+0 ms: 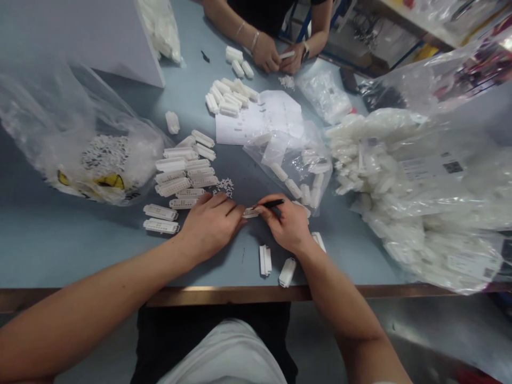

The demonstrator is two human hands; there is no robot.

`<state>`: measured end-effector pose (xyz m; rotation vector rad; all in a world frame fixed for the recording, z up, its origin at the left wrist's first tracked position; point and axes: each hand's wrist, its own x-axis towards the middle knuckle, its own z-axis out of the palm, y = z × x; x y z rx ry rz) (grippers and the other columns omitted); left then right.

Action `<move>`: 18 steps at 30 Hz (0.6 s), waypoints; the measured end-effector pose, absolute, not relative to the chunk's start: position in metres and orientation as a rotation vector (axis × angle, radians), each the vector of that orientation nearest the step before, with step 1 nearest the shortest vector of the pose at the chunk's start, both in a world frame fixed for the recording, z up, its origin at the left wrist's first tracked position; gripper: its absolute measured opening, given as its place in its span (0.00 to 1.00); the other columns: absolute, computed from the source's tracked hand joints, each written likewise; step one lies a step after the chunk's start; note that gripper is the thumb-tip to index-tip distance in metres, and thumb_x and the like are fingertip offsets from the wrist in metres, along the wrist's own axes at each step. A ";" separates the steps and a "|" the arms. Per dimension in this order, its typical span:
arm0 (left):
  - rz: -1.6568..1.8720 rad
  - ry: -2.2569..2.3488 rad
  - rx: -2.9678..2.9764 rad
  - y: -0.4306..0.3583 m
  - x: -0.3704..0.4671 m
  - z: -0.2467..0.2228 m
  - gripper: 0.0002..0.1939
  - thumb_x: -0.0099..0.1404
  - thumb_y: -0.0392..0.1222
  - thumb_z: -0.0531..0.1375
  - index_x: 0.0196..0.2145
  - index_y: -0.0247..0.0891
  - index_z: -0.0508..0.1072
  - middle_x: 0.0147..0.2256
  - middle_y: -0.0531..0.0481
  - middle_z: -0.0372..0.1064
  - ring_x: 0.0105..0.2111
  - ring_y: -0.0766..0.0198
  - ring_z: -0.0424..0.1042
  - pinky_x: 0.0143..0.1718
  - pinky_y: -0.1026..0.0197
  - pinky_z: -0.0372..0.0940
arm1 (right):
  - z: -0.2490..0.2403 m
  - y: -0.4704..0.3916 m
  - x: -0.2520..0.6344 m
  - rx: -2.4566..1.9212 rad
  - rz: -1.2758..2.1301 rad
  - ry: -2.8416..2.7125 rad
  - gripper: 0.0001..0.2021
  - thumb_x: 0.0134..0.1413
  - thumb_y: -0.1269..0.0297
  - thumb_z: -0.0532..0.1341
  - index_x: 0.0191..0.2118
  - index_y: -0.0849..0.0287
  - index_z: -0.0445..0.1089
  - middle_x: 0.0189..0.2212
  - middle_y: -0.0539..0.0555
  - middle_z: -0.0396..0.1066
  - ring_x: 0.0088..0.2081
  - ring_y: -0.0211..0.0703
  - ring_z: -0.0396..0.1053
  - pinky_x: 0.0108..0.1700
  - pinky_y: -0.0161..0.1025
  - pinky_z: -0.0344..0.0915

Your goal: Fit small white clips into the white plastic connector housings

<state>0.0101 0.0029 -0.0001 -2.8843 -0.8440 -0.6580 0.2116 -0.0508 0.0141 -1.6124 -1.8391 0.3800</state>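
My left hand grips the left end of a small white plastic part on the blue-grey table. From the other side my right hand holds a thin black tool, its tip at that part. Just beyond my left hand lies a little heap of tiny white pieces. Rows of white slotted parts are laid out to the left. Nearer the table edge, two more white parts rest below my right hand.
Across the table a person's hands hold a white piece. Printed paper lies mid-table beside a clear bag. Large plastic bags fill the right; another bag stands left. The metal table edge runs along the front.
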 end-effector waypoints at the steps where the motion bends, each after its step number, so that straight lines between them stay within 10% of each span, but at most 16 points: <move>1: -0.663 -0.844 -2.884 0.003 0.010 -0.001 0.10 0.70 0.45 0.61 0.40 0.36 0.78 0.31 0.46 0.75 0.37 0.52 0.71 0.37 0.51 0.63 | 0.014 -0.051 0.213 -1.623 0.385 -1.808 0.06 0.65 0.61 0.60 0.40 0.55 0.73 0.35 0.52 0.79 0.35 0.43 0.77 0.38 0.37 0.71; 18: -0.648 -0.843 -2.901 0.003 0.010 0.000 0.11 0.70 0.45 0.60 0.41 0.36 0.78 0.30 0.46 0.75 0.37 0.52 0.71 0.37 0.50 0.63 | 0.016 -0.051 0.212 -1.584 0.361 -1.894 0.06 0.66 0.63 0.59 0.40 0.56 0.73 0.34 0.53 0.79 0.35 0.43 0.77 0.39 0.38 0.70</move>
